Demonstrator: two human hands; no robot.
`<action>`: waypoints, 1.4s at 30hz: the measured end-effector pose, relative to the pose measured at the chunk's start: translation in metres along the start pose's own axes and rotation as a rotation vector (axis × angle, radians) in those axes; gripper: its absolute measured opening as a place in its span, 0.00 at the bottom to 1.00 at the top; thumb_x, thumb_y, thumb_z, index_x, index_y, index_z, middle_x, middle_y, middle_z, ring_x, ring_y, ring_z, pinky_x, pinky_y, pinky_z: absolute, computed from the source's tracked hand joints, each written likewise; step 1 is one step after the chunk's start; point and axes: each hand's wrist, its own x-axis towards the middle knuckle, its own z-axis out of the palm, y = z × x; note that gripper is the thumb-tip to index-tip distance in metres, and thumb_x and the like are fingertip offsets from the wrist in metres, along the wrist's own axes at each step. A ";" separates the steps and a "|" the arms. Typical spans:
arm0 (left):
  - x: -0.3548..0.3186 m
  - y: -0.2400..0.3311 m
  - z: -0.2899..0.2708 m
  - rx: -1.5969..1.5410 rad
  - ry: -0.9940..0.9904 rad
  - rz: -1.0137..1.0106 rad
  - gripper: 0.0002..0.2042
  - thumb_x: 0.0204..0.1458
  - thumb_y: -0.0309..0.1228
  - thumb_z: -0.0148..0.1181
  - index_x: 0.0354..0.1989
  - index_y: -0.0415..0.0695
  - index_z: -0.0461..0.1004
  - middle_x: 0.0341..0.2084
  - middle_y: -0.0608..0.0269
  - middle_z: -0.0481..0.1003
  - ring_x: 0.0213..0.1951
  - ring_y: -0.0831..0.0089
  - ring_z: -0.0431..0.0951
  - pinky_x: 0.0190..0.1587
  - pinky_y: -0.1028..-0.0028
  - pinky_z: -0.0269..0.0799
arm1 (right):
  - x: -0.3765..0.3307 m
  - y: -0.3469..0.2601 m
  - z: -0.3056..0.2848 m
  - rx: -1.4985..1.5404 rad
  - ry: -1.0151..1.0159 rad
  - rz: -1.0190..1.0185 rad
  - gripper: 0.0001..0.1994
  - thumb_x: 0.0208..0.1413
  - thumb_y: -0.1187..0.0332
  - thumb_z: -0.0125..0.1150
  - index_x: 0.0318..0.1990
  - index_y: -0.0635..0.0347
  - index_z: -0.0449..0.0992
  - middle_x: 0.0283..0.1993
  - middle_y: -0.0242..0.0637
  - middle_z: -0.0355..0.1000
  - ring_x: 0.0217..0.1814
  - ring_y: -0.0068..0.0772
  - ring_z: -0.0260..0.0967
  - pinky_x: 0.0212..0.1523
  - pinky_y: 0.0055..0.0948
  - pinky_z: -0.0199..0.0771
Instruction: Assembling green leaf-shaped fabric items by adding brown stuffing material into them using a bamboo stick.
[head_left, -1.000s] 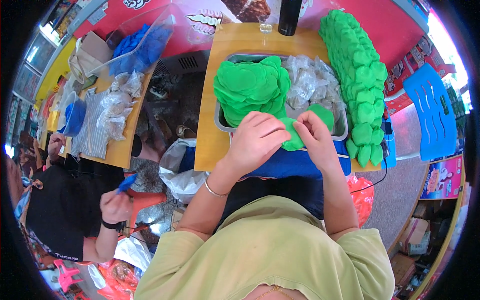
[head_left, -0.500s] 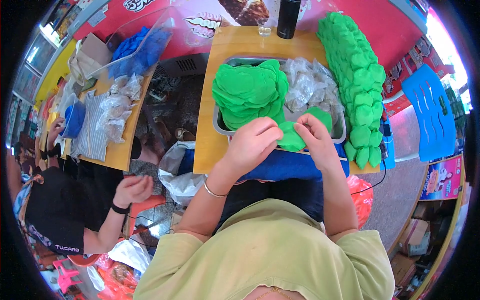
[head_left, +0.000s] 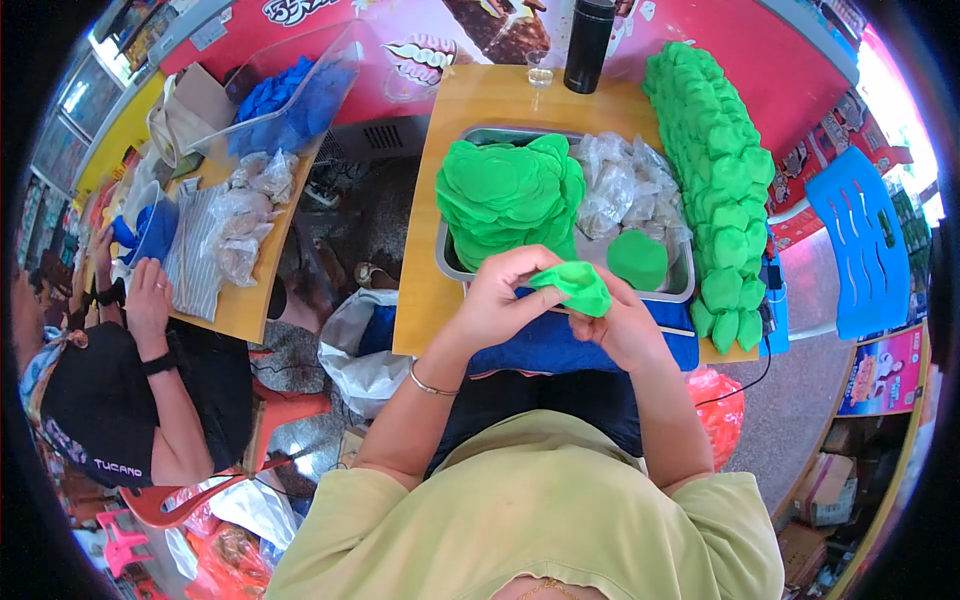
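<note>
A thin green fabric piece [head_left: 578,284], bent into a cupped shape, is held up between my two hands at the tray's front edge. My left hand [head_left: 508,298] pinches its left side with thumb and fingers. At its lower right, my right hand [head_left: 618,322] is closed on it, some fingers hidden beneath. Just beyond is a metal tray [head_left: 690,262] with a thick stack of flat round green pieces [head_left: 508,195] on its left. A single green disc [head_left: 637,260] lies at the tray's right front, near small clear plastic bags [head_left: 625,185] with contents I cannot make out.
Cupped green pieces [head_left: 715,170] are piled in long rows along the table's right side. A black bottle [head_left: 589,48] and a small glass [head_left: 540,72] stand at the back. Blue cloth [head_left: 540,345] lies at the front edge. On the left, a co-worker [head_left: 120,390] handles blue pieces.
The green piece has gone from nearly flat to cupped and tilted, and my hands have drawn closer together. The co-worker's nearer hand has moved up to the blue pieces.
</note>
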 end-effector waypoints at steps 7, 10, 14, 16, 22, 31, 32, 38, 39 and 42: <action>0.000 0.009 -0.006 0.055 0.051 -0.083 0.06 0.44 0.23 0.62 0.29 0.37 0.72 0.22 0.65 0.69 0.25 0.80 0.67 0.28 0.80 0.63 | -0.026 -0.026 0.031 -1.406 0.207 -0.731 0.11 0.47 0.75 0.59 0.39 0.58 0.70 0.27 0.35 0.66 0.22 0.27 0.62 0.24 0.23 0.62; 0.001 0.010 -0.006 0.130 -0.047 -0.017 0.06 0.44 0.24 0.63 0.28 0.37 0.73 0.22 0.64 0.70 0.26 0.77 0.68 0.29 0.78 0.64 | -0.030 -0.033 0.041 -1.509 0.208 -0.590 0.08 0.47 0.73 0.60 0.36 0.58 0.70 0.22 0.36 0.66 0.21 0.31 0.64 0.22 0.27 0.63; 0.001 0.013 -0.007 0.080 0.012 -0.027 0.05 0.46 0.25 0.61 0.28 0.37 0.73 0.23 0.63 0.71 0.26 0.74 0.69 0.31 0.77 0.64 | -0.031 -0.038 0.035 -1.546 0.060 -0.451 0.09 0.47 0.71 0.61 0.35 0.57 0.69 0.18 0.37 0.66 0.18 0.34 0.64 0.21 0.29 0.62; 0.002 0.013 -0.006 0.077 0.005 -0.028 0.04 0.47 0.25 0.60 0.29 0.38 0.73 0.23 0.63 0.71 0.27 0.75 0.69 0.31 0.77 0.64 | -0.029 -0.032 0.029 -1.518 0.043 -0.442 0.08 0.47 0.71 0.61 0.35 0.57 0.69 0.18 0.37 0.66 0.17 0.33 0.64 0.20 0.28 0.62; -0.004 0.011 0.010 -0.142 0.224 -0.168 0.04 0.52 0.27 0.56 0.31 0.38 0.71 0.23 0.67 0.70 0.28 0.82 0.67 0.32 0.80 0.64 | -0.024 -0.014 0.030 -1.296 0.068 -0.446 0.07 0.49 0.70 0.60 0.32 0.60 0.68 0.17 0.34 0.66 0.16 0.25 0.62 0.19 0.24 0.60; -0.006 0.008 0.006 -0.135 0.132 -0.126 0.05 0.50 0.27 0.58 0.31 0.40 0.69 0.24 0.71 0.69 0.29 0.87 0.65 0.31 0.83 0.63 | -0.022 -0.012 0.040 -0.745 0.105 -0.108 0.04 0.54 0.70 0.56 0.32 0.59 0.69 0.15 0.24 0.62 0.14 0.13 0.58 0.14 0.14 0.53; -0.006 0.009 0.006 -0.174 0.125 -0.132 0.06 0.49 0.27 0.59 0.31 0.40 0.69 0.24 0.72 0.69 0.29 0.87 0.65 0.31 0.83 0.63 | -0.021 -0.010 0.037 -0.650 0.077 -0.098 0.04 0.54 0.70 0.56 0.32 0.59 0.69 0.15 0.24 0.62 0.13 0.13 0.58 0.13 0.14 0.52; -0.006 0.005 0.004 -0.238 0.080 -0.166 0.08 0.45 0.26 0.63 0.30 0.41 0.70 0.25 0.72 0.69 0.29 0.87 0.65 0.31 0.83 0.63 | -0.024 -0.008 0.024 -0.618 0.083 -0.242 0.04 0.55 0.69 0.55 0.31 0.57 0.68 0.15 0.24 0.61 0.13 0.12 0.56 0.13 0.14 0.51; -0.007 0.004 0.004 -0.255 0.066 -0.185 0.08 0.45 0.26 0.64 0.30 0.41 0.70 0.25 0.72 0.69 0.29 0.87 0.65 0.31 0.83 0.63 | -0.027 -0.009 0.022 -0.607 0.090 -0.263 0.04 0.54 0.70 0.55 0.30 0.57 0.68 0.16 0.24 0.62 0.14 0.12 0.57 0.13 0.14 0.51; -0.005 0.008 0.004 -0.162 0.125 -0.147 0.08 0.44 0.24 0.64 0.29 0.41 0.70 0.25 0.73 0.69 0.28 0.86 0.65 0.30 0.83 0.63 | -0.035 -0.016 0.013 -0.555 0.258 -0.410 0.05 0.53 0.72 0.56 0.29 0.56 0.67 0.19 0.24 0.63 0.18 0.11 0.58 0.15 0.12 0.52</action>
